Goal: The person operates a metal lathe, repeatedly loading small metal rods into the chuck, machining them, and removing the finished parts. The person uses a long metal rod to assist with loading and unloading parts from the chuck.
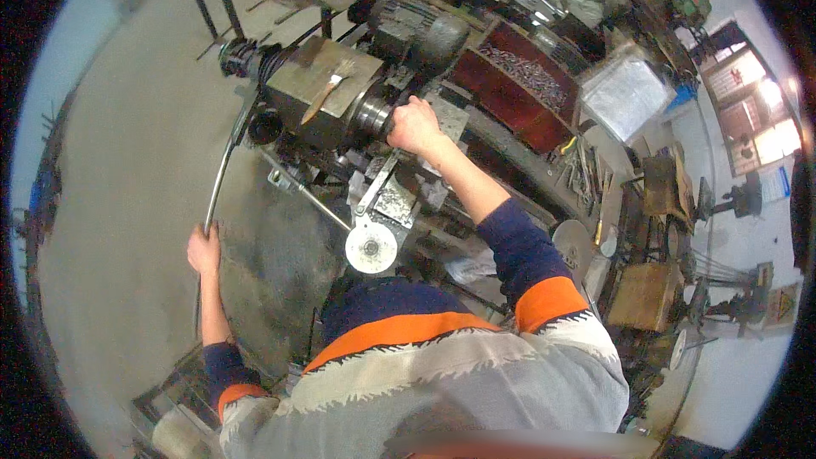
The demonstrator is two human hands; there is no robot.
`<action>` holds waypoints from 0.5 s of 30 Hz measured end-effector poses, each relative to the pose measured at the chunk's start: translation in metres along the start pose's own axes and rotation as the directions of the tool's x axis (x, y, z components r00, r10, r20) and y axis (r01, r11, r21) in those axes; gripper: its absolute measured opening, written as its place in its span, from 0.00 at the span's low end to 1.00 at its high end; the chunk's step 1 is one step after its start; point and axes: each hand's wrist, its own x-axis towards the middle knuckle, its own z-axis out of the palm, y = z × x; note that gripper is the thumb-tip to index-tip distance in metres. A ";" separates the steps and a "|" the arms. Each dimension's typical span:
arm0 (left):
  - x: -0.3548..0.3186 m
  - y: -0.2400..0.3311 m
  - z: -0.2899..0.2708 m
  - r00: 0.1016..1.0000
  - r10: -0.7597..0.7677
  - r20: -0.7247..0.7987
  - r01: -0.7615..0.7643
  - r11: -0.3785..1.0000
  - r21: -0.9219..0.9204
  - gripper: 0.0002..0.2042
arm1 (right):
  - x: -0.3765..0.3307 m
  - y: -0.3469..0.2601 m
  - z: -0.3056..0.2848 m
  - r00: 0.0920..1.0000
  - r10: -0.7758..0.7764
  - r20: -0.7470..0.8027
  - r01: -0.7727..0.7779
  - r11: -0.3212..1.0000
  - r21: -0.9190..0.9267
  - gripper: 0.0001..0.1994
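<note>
Daylight enters through a window (pixel 752 110) at three o'clock, blown out to white with a soft pink fringe. A pale sheet (pixel 625 95) at two o'clock also glares. The rest is evenly, coolly lit; shadows on the floor (pixel 127 204) at nine o'clock are faint and soft. The machine (pixel 340 93) near centre is fairly sharp, though dark in its recesses. Fisheye distortion bends straight lines toward the rim, and a black vignette rings the picture. Detail smears at twelve o'clock and along the edges. A blurred band crosses the sweater (pixel 476 374) at six o'clock.
</note>
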 end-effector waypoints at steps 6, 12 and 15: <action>-0.006 0.031 -0.008 0.999 -0.016 -0.052 0.020 0.996 0.090 0.17 | -0.041 0.122 -0.085 0.913 0.113 -0.393 -0.081 0.992 0.097 0.20; -0.001 0.059 0.013 0.998 -0.006 -0.058 0.019 0.972 0.233 0.16 | -0.132 0.171 -0.078 0.803 0.169 -0.572 -0.022 0.967 0.254 0.27; -0.016 0.077 0.023 0.988 0.085 -0.131 -0.053 0.971 0.232 0.18 | -0.225 0.178 -0.023 0.831 0.337 -0.444 -0.157 0.906 0.394 0.22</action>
